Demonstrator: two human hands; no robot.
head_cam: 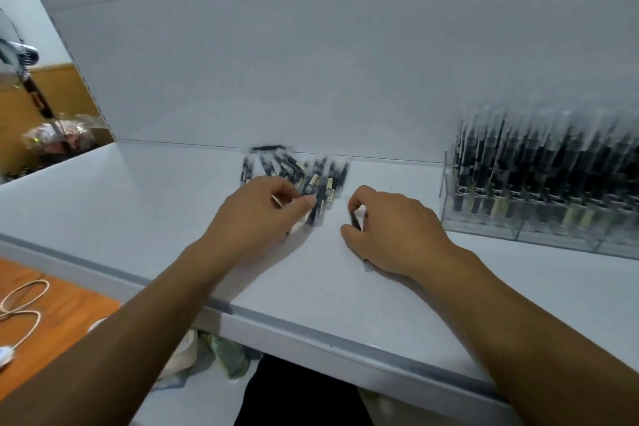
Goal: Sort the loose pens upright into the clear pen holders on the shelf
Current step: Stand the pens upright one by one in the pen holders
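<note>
Pens (297,173) are heaped at frame centre, long axes running toward the back wall, touched by the pinching left hand (262,209), while one dark pen is gripped in the curled right hand (390,228), nearer the pen holders (539,214) at right.

We seem to be in a stationery shop or its stockroom. At right of the frame, clear pen holders (539,218) stand packed with identical wrapped pens, and more wrapped pens (297,173) lie loose at centre on a plain white shelf (138,204). A wooden desk (62,315) with a cable (24,304) sits lower left.
</note>
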